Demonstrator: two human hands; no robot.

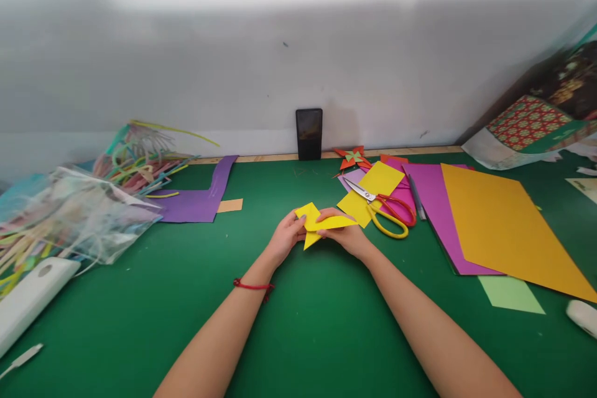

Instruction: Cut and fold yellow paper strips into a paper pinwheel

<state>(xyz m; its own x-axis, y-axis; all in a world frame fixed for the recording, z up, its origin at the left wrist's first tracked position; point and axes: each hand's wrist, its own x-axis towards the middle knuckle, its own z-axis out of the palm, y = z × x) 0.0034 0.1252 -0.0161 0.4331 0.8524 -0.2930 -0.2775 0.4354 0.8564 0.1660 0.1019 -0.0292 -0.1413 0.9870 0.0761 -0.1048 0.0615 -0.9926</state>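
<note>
We hold a folded piece of yellow paper point(311, 219) up in front of us, just over the green tabletop point(298, 336). Our left hand point(283, 239) pinches its left side, with the thumb on top and the fingers mostly tucked under. Our right hand point(347, 237) pinches it near the middle, and the long flap lies across that hand. Some of our fingertips hide behind the paper, so we cannot tell just how they press.

The paper has pointy ends: one sticks out to the right and one hangs down. To fold it well, we think one hand should be the holder and the other the folder. We should line up the edges first, then rub along the fold with a thumb. A soft pinch is best, because a hard squeeze may bend the points or make extra creases. If a fold slips, we can lay the paper down on the flat tabletop and press there.

The scissors point(370, 196) lie just past our right hand, on yellow sheets point(388, 178), so we should mind our elbows and fingers near the blades.
</note>
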